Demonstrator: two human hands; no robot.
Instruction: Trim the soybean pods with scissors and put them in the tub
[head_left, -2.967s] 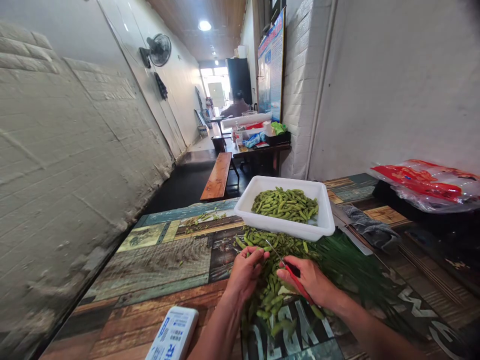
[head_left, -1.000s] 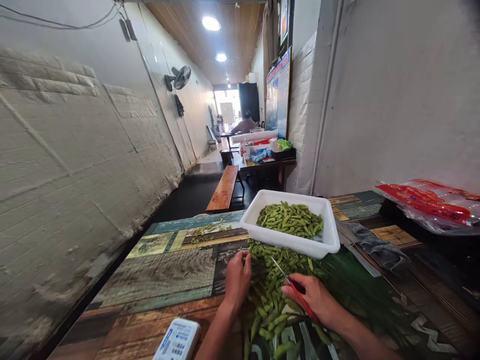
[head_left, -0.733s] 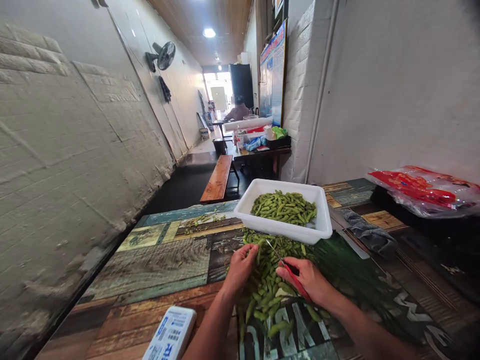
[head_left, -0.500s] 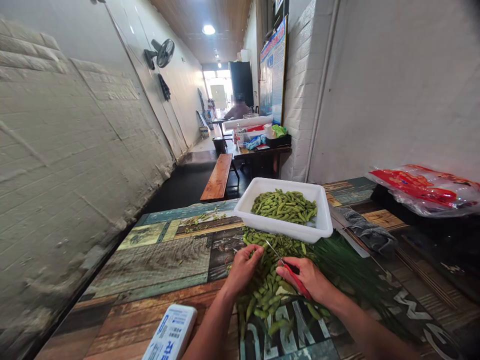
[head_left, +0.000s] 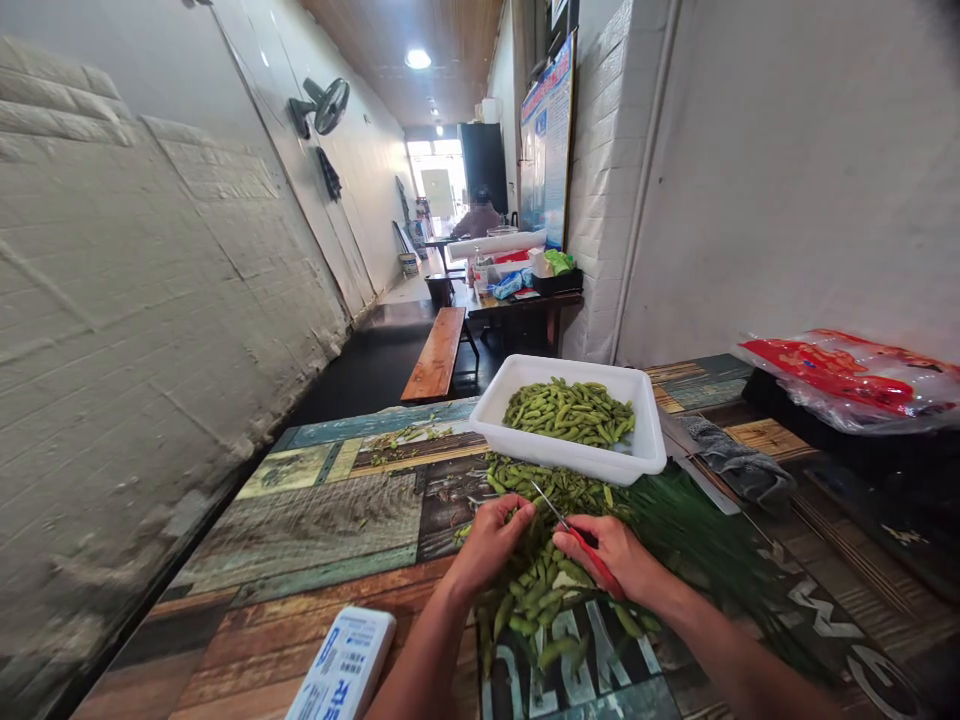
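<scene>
My right hand (head_left: 609, 552) is wrapped around a pair of scissors (head_left: 598, 572) with red handles, its blades pointing up and to the left. Just left of the blade tips, my left hand (head_left: 491, 540) pinches thumb and fingers together on a green soybean pod, mostly covered by the fingertips. Beneath both hands a heap of soybean pods (head_left: 541, 592) spreads over the table. Beyond them stands a white plastic tub (head_left: 491, 428) that holds a pile of green pods (head_left: 568, 412).
A white box with blue print (head_left: 346, 660) lies at the near left. Small trimmings (head_left: 405, 440) are scattered at the table's far left. Long green stalks (head_left: 697, 530), a grey cloth (head_left: 731, 455) and a red-and-clear plastic package (head_left: 847, 375) lie to the right. A person (head_left: 478, 218) sits far back.
My left hand has shifted slightly right and down, bringing its fingertips closer to the scissor blades. The right hand and scissors are almost where they were.
</scene>
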